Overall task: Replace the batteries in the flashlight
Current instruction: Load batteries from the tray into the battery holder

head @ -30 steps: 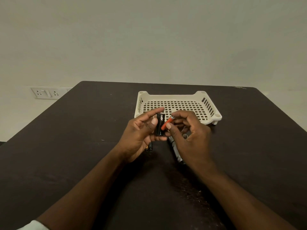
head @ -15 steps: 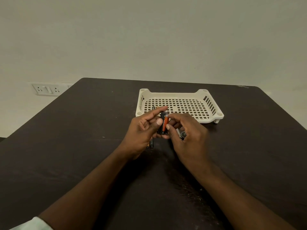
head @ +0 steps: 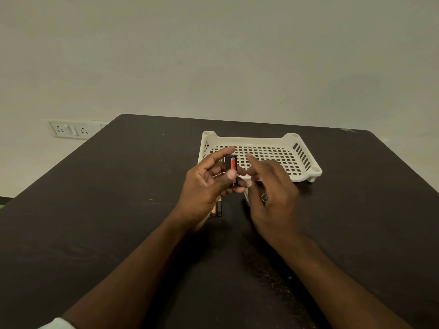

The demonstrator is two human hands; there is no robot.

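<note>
Above the desk (head: pixel 118 210), just before the tray (head: pixel 306 173), the left hand (head: pixel 204 188) grips the battery holder (head: pixel 228 170) with the orange battery (head: pixel 233 165) now seated, while the right hand (head: pixel 273 193) has released it, fingers loose, suggesting another cell is due.

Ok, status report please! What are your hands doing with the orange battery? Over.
Left hand grips black battery holder, orange battery seated in it. Right hand open beside it. Two spare batteries on table underneath. Nothing blocking.
</note>
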